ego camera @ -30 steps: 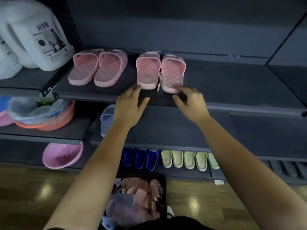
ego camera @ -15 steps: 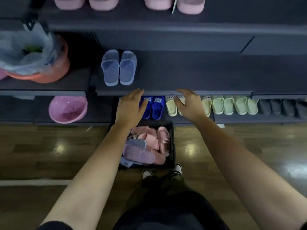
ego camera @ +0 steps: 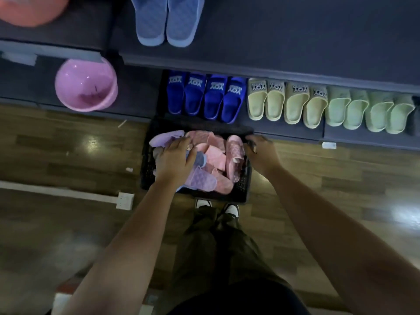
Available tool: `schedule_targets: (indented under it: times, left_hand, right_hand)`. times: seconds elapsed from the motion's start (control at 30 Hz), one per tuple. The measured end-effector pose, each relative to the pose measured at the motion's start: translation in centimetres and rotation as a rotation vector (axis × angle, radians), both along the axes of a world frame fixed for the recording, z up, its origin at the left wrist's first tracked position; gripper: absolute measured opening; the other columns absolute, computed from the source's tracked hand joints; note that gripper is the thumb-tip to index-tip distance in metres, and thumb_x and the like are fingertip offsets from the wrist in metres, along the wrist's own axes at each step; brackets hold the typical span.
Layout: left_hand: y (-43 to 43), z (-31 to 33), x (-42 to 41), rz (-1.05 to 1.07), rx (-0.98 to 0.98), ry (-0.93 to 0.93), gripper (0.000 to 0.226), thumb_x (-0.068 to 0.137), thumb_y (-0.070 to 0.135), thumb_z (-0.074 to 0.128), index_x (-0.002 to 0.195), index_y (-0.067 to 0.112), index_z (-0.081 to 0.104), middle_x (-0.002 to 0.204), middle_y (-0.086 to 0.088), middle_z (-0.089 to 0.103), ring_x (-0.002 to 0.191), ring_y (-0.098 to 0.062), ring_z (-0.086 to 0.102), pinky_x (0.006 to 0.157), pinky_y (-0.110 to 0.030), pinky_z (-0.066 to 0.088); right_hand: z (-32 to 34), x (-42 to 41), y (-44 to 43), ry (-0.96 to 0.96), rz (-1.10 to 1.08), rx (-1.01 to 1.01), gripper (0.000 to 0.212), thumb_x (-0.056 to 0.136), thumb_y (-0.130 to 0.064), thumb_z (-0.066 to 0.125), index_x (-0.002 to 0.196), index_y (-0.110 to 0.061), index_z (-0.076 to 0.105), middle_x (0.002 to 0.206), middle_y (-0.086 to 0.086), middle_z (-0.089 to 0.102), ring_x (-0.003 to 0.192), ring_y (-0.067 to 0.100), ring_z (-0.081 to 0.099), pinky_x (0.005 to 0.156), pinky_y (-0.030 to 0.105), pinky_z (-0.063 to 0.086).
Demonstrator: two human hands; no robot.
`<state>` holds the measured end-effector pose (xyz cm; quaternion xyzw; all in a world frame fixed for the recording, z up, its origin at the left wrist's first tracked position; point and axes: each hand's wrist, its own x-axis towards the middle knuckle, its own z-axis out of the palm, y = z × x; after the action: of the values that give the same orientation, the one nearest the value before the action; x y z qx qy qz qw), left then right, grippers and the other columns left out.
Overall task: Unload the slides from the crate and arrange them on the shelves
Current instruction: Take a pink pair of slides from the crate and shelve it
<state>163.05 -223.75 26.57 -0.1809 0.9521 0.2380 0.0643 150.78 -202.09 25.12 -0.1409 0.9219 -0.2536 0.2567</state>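
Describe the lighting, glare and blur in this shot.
The head view is dim overall, the crate walls almost black; in the same head view, lamp glare spots the floor; blur smears the pink bowl and the shelf edge, while the blue slides' lettering reads clearly.

Left hand [ego camera: 175, 160] and right hand [ego camera: 263, 155]: bare. Both forearms [ego camera: 118, 246] are also bare right to the lower edge of the frame.

Top [ego camera: 238, 301]: black, seen only as a rounded dark mass at the bottom edge. Fabric and cut are too dark to make out.

Trousers [ego camera: 216, 246]: dark olive-brown, loose, with heavy creases and folds down both legs and hems bunched at the ankles.

Shoes [ego camera: 231, 210]: white toe caps with black trim. Only the front parts show beneath the hems.
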Motion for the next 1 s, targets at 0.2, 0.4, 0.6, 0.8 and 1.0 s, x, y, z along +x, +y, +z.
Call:
schedule_targets:
  times: [0.2,0.4,0.6,0.8,1.0]
  left_hand:
    - [1.9,-10.1,-1.1,-0.066,0.082,-0.078,0.061,0.09,0.046,0.027,0.126,0.005,0.056,0.125,-0.016,0.06,0.113,-0.034,0.057,0.095,-0.045,0.046]
    - [2.3,-19.6,-2.7,-0.091,0.065,0.002,0.051,0.09,0.036,0.037,0.118,0.002,0.061,0.117,-0.018,0.064,0.108,-0.036,0.06,0.089,-0.044,0.047]
    - [1.0,-26.0,-4.1,-0.096,0.026,0.106,0.034,0.09,0.025,0.045,0.109,0.003,0.063,0.109,-0.016,0.065,0.098,-0.036,0.062,0.087,-0.043,0.048]
    - [0.4,-29.2,-3.7,-0.06,0.024,0.117,0.039,0.092,0.027,0.042,0.113,0.001,0.062,0.115,-0.018,0.063,0.106,-0.037,0.059,0.093,-0.045,0.047]
    - [0.8,-30.6,-3.0,-0.06,0.042,0.105,0.038,0.093,0.027,0.044,0.117,0.003,0.06,0.118,-0.019,0.062,0.112,-0.037,0.057,0.095,-0.048,0.046]
  right_hand:
    - [-11.1,0.1,1.2,-0.067,-0.068,0.055,0.04,0.079,-0.036,0.042,0.1,-0.011,0.065,0.098,0.017,0.066,0.091,0.034,0.061,0.073,0.034,0.044]
    - [-21.8,0.1,0.8,-0.105,-0.154,0.085,0.021,0.09,-0.018,0.05,0.089,-0.007,0.068,0.097,0.018,0.068,0.088,0.034,0.062,0.062,0.028,0.03]
    - [-30.2,-1.7,-0.2,-0.089,-0.122,0.129,0.025,0.094,-0.009,0.044,0.102,-0.004,0.066,0.108,0.02,0.065,0.098,0.035,0.061,0.068,0.028,0.04]
    - [-35.3,-3.5,-1.7,-0.186,-0.051,0.164,0.051,0.098,-0.009,0.036,0.148,-0.009,0.029,0.155,0.018,0.024,0.137,0.037,0.035,0.107,0.04,0.036]
    - [-36.6,-4.2,-2.3,-0.275,-0.117,0.219,0.049,0.101,-0.017,0.037,0.148,-0.008,0.026,0.149,0.021,0.029,0.133,0.036,0.036,0.106,0.039,0.033]
